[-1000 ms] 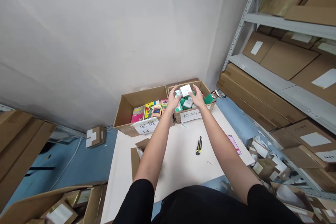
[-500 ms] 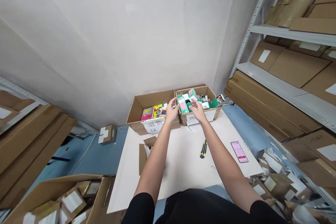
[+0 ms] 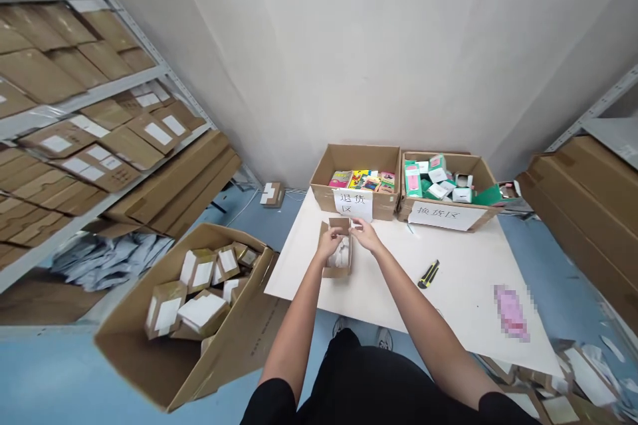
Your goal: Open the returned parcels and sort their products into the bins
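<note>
A small open cardboard box [image 3: 337,272] stands on the white table, with white wrapping [image 3: 341,255] inside it. My left hand [image 3: 329,243] is at its left side, with fingers bent over the edge. At the upper right edge, the fingers of my right hand [image 3: 366,237] close on a flap. Just behind stands a larger carton [image 3: 319,198] of colourful booklets or packs, with a handwritten paper sign on its front. Beside it on the right, another signed carton [image 3: 468,220] holds several green-and-white boxes [image 3: 437,168]. Neither hand touches these two cartons.
A yellow-and-black utility knife [image 3: 428,274] lies on the table [image 3: 393,292], left of a blurred pink phone [image 3: 511,313]. On the floor at left, a big carton [image 3: 119,339] holds several labelled parcels. Shelves with boxes [image 3: 134,136] line the left; long cartons [image 3: 583,212] flank the right.
My view has swung left. Both hands have left the green-and-white boxes in the right carton and come back to the small cardboard box nearer my body.
</note>
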Demonstrator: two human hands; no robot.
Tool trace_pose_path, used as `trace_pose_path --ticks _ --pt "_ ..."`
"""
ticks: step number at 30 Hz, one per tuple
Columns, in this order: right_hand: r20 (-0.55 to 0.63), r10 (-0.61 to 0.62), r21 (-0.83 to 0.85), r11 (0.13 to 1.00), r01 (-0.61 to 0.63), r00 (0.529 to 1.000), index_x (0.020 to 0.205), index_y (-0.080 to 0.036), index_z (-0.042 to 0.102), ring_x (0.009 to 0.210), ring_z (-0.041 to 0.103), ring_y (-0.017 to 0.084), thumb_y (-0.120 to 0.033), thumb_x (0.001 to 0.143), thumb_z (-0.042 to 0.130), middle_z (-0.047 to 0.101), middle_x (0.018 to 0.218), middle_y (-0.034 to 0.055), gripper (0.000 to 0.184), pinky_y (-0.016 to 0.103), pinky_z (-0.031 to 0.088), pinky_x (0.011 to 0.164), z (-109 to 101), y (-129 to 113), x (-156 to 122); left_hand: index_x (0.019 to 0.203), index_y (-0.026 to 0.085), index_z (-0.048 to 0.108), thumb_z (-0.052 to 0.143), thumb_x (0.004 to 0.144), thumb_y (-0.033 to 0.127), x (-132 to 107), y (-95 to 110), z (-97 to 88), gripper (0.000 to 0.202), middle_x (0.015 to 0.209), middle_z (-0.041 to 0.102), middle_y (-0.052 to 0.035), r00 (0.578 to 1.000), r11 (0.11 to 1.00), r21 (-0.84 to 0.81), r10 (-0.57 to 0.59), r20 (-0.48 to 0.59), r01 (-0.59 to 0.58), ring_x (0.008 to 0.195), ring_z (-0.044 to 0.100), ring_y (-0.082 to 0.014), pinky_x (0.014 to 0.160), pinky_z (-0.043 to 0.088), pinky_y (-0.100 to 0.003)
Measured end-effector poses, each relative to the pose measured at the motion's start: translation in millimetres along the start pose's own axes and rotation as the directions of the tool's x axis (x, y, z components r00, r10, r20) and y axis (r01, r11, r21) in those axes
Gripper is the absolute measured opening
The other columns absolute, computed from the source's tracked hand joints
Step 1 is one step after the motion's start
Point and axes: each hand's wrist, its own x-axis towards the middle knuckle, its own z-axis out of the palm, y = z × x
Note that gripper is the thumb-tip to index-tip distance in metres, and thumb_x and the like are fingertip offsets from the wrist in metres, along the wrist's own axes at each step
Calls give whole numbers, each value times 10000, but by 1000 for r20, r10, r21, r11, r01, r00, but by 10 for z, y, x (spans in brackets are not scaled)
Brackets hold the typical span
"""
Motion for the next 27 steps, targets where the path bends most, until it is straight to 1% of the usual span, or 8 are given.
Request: trace_pose_path --ticks 4,7,11,13,15,18,21,27 --pt "196 96 -131 989 -71 976 1176 -215 769 1157 709 266 -220 822 645 769 1233 95 375 485 535 1087 616 349 -289 1219 169 742 718 835 166 -380 -592 -9 385 1345 727 -144 997 990 130 -65 51 58 1309 648 -303 1169 471 -458" --pt "299 191 -411 910 -54 935 1228 -204 771 1369 594 317 -171 831 614 727 1351 118 428 542 399 1211 882 644 -576 1180 154 757 742 815 192 -637 -886 29 367 1481 632 -179 990 979 200 -75 122 49 1508 450 -375 1258 339 -537" --pt "113 311 -768 629 -115 944 1404 -153 685 1629 193 369 -116 810 644 351 1718 148 597 537 193 1304 985 1036 -979 1362 210 685 723 856 232 -827 -1212 94 508 1732 335 -135 956 877 463 -15 292 -127 1625 224 -374 1255 331 -572" --pt "37 313 -819 554 -151 949 1390 -163 693 1648 112 358 -120 844 632 241 1765 109 551 515 198 1309 996 1167 -1102 1407 250 649 730 857 201 -845 -1347 140 559 1765 265 -94 952 821 532 41 305 -206 1629 219 -352 1226 379 -553" --pt "-9 320 -834 521 -184 947 1311 -158 734 1646 129 353 -105 850 630 246 1764 104 475 491 232 1307 1003 1215 -1147 1356 260 675 745 850 172 -833 -1442 185 518 1765 271 -76 956 800 549 99 276 -242 1609 274 -342 1206 407 -537" --pt "-84 313 -819 519 -244 946 1151 -166 783 1626 219 343 -82 855 623 318 1738 106 347 462 329 1273 991 1142 -1134 1195 237 740 764 862 193 -794 -1471 217 337 1746 316 -90 958 808 524 171 230 -270 1575 345 -343 1208 411 -527" --pt "-182 206 -771 577 -270 961 996 -201 789 1597 304 329 -117 878 633 403 1697 92 213 469 413 1227 936 974 -1149 1085 225 747 751 874 189 -743 -1350 175 214 1712 384 -109 959 838 469 220 177 -279 1598 306 -365 1241 376 -562" --pt "-420 -5 -619 733 -282 908 894 -247 742 1324 649 321 -160 876 637 524 1605 87 137 494 560 1075 714 515 -1376 1033 223 714 644 920 128 -600 -750 -20 163 1714 379 -114 904 875 245 371 213 -417 1586 356 -320 1231 434 -491"
